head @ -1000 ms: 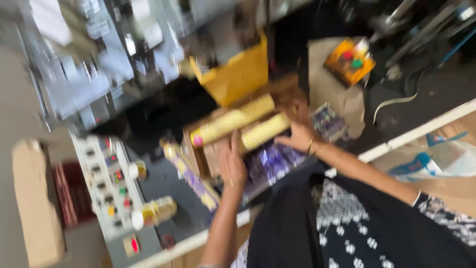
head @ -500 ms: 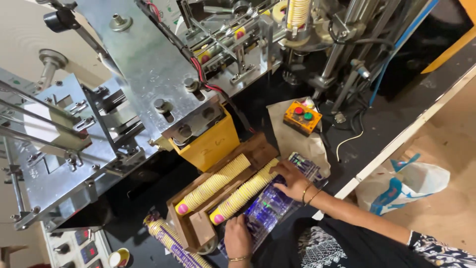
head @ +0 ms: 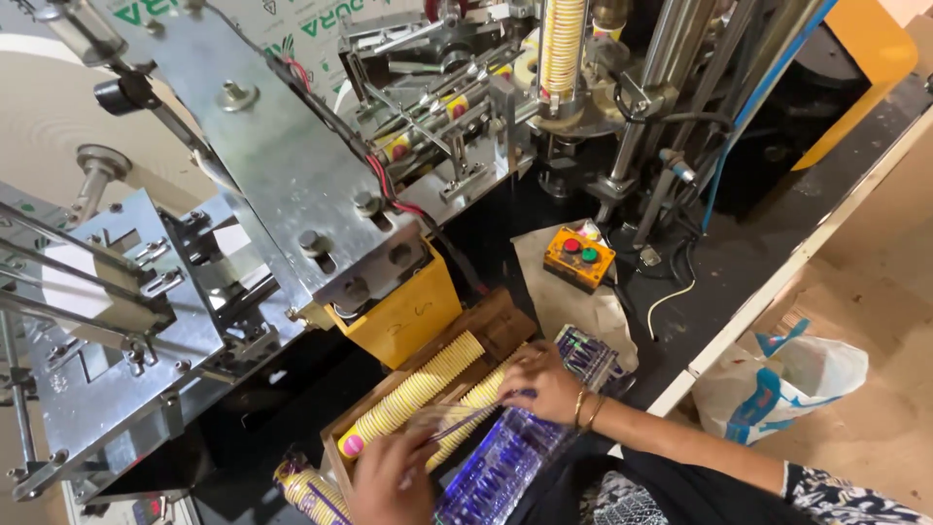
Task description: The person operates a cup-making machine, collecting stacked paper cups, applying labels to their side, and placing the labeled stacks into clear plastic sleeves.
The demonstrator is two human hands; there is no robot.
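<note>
- Workshop floor, tan and dusty, runs along the right edge; a dark bench (head: 739,262) carries the work and a metal machine fills the upper left.
- Left hand (head: 394,476), bottom centre: fingers curled onto a clear plastic sleeve (head: 457,420) pulled over the near stack of cups (head: 476,403); gripping the sleeve's edge.
- Right hand (head: 544,384), with bangles at the wrist: fingers bent, pinching the same sleeve at the stack's far end.
- Purple-printed wrapper (head: 505,462) lies just beside the hands, on the near side.
- Wooden tray (head: 501,326) holds that stack and a second stack of yellow cups (head: 413,394), side by side.
- Yellow box (head: 403,316) stands just behind the tray.
- Orange button box (head: 578,258), red and green buttons, sits farther back on brown paper.
- White-and-blue plastic bag (head: 787,384) lies on the floor, right.
</note>
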